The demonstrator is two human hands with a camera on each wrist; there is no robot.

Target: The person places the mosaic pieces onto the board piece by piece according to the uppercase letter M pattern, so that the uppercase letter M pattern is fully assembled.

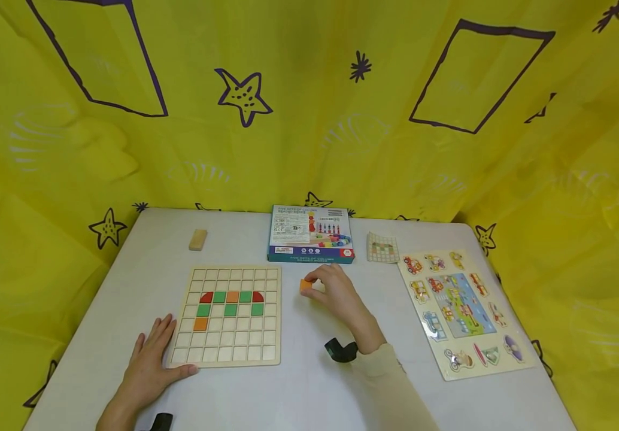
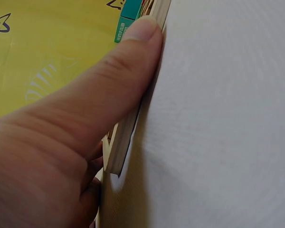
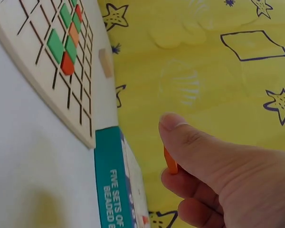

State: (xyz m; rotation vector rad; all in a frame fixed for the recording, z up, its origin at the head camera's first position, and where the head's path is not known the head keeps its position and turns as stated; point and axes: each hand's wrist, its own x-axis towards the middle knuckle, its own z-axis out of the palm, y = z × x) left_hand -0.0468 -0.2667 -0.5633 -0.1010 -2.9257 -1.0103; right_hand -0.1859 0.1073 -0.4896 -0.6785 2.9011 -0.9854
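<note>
A wooden grid board (image 1: 223, 354) lies on the table, with green, red and orange tiles set in several of its squares. At its lower left corner rests my left hand (image 1: 146, 366), fingers spread along the side edge; the thumb (image 2: 128, 61) lies against the front edge in the left wrist view. To the right of the board, my right hand (image 1: 337, 294) pinches an orange square tile (image 1: 306, 286) between thumb and fingers. The right wrist view shows only a sliver of that tile (image 3: 170, 161). A lone orange tile (image 1: 200, 324) sits below the green ones at the left.
A beaded-set box (image 1: 310, 234) lies at the back, with a pattern card (image 1: 382, 248) to its right. A vehicle picture puzzle (image 1: 463, 311) covers the right side. A small wooden block (image 1: 198, 240) is behind the board. Yellow patterned cloth (image 1: 309, 149) hangs around the table.
</note>
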